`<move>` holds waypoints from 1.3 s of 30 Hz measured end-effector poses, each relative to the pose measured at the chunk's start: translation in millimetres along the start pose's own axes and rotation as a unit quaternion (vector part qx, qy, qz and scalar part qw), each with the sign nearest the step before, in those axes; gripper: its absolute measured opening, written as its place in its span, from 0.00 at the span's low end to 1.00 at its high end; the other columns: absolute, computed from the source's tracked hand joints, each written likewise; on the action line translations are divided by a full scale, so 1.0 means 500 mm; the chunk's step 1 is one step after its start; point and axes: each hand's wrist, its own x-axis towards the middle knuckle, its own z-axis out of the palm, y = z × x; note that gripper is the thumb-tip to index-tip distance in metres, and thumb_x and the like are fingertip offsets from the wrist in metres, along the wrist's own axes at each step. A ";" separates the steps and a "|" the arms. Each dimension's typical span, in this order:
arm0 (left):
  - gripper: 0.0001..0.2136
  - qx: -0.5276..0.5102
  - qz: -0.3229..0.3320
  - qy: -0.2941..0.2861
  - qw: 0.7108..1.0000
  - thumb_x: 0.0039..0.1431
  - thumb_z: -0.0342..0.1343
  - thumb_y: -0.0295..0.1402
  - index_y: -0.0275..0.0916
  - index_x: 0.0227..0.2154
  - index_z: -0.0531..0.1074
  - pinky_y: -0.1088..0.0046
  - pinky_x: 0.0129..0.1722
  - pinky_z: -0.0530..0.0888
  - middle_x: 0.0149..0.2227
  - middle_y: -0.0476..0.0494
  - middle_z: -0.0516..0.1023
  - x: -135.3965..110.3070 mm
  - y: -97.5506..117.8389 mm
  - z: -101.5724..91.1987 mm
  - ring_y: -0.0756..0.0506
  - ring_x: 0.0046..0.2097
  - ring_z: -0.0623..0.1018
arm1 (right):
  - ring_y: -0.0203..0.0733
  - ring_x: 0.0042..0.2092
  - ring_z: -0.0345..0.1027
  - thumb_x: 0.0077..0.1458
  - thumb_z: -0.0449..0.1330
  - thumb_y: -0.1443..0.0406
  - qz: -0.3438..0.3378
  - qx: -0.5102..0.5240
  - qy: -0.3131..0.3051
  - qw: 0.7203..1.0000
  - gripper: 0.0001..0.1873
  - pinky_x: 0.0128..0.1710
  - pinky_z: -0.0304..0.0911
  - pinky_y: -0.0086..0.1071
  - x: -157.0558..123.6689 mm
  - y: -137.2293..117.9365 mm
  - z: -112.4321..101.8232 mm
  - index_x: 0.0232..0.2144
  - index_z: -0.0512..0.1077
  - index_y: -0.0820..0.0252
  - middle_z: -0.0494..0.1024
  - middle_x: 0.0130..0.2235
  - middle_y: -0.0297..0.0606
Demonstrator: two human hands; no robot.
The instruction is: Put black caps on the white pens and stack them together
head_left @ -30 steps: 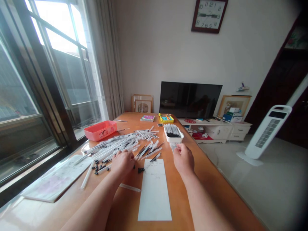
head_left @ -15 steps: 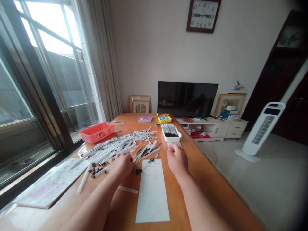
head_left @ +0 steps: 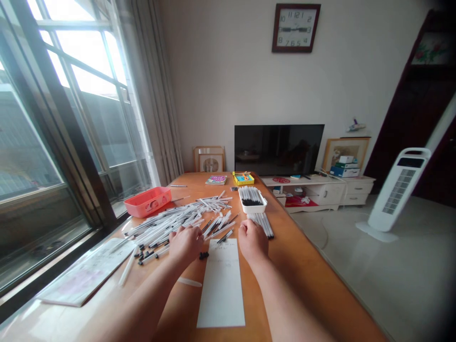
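Observation:
My left hand (head_left: 185, 243) is over the near edge of a loose heap of pens (head_left: 178, 214) with clear barrels and black parts. Its fingers curl downward, and whatever they hold is hidden. My right hand (head_left: 252, 240) has its fingers bent inward above the right edge of a long white paper strip (head_left: 221, 292); I cannot make out anything in them. Just beyond it to the right lies a row of pens (head_left: 264, 225) side by side. A white tray (head_left: 253, 209) filled with pens stands behind that row. Small black caps (head_left: 204, 255) lie beside my left hand.
A red plastic basket (head_left: 147, 203) stands at the table's left edge. A booklet (head_left: 87, 275) lies front left. Another small book (head_left: 215, 180) and a yellow box (head_left: 243, 179) are at the far end. A tower fan (head_left: 399, 190) stands on the floor at right.
My right hand has drawn back and left from the row of pens, leaving more of that row visible. My left hand has shifted slightly right. The camera view has tilted a little.

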 end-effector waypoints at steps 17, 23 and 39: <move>0.10 0.019 -0.039 -0.013 0.999 0.54 0.52 0.36 0.42 0.27 0.77 0.52 0.49 0.61 0.41 0.34 0.81 0.053 0.036 0.018 0.30 0.51 0.71 | 0.42 0.38 0.67 0.60 0.54 0.67 -0.015 0.009 0.025 1.000 0.08 0.33 0.51 0.31 -0.005 -0.016 -0.012 0.31 0.72 0.58 0.78 0.35 0.39; 0.10 -0.027 -0.067 -0.011 0.997 0.55 0.51 0.37 0.42 0.27 0.76 0.55 0.48 0.62 0.30 0.39 0.81 0.043 0.026 -0.016 0.35 0.42 0.77 | 0.41 0.39 0.70 0.59 0.55 0.66 0.017 0.121 -0.017 0.992 0.08 0.35 0.56 0.30 0.000 -0.012 0.001 0.33 0.75 0.57 0.80 0.35 0.39; 0.11 -0.196 -0.060 -0.014 0.979 0.56 0.52 0.37 0.38 0.35 0.77 0.72 0.30 0.67 0.29 0.46 0.78 0.022 -0.039 -0.018 0.46 0.30 0.74 | 0.33 0.24 0.67 0.53 0.65 0.52 0.272 0.558 -0.131 0.773 0.18 0.18 0.52 0.22 0.009 -0.008 0.023 0.31 0.75 0.62 0.77 0.26 0.38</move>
